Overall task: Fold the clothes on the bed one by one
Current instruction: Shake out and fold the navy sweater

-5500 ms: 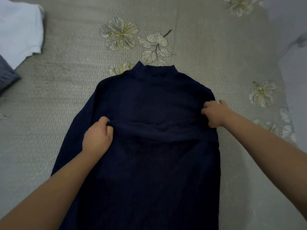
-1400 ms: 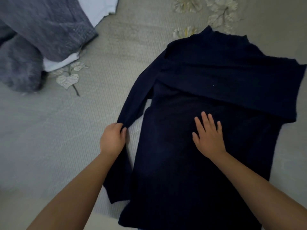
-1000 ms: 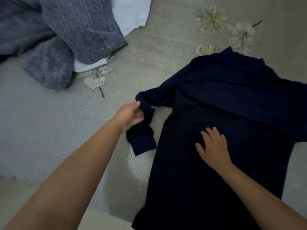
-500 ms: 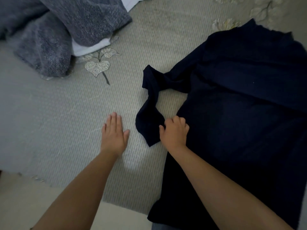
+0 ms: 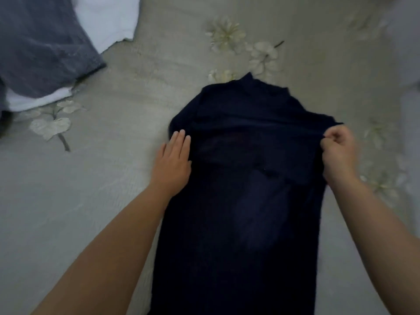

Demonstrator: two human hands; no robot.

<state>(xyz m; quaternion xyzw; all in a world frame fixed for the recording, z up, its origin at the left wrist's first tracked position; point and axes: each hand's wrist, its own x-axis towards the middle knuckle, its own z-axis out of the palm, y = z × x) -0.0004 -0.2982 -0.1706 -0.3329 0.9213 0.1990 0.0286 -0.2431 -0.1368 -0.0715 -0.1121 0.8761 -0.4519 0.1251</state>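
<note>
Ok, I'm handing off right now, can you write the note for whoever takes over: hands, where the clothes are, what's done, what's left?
Left hand: flat, fingers straight, pressing the left edge of the navy top.
Right hand: pinching a fold of the navy top at its right edge.
Navy top lies collar away on the bed, both sleeves folded in across the chest.
Done: sleeves in. Left: fold the body up, set it aside.
Waiting at far left: grey garment over a white garment, both unfolded.
</note>
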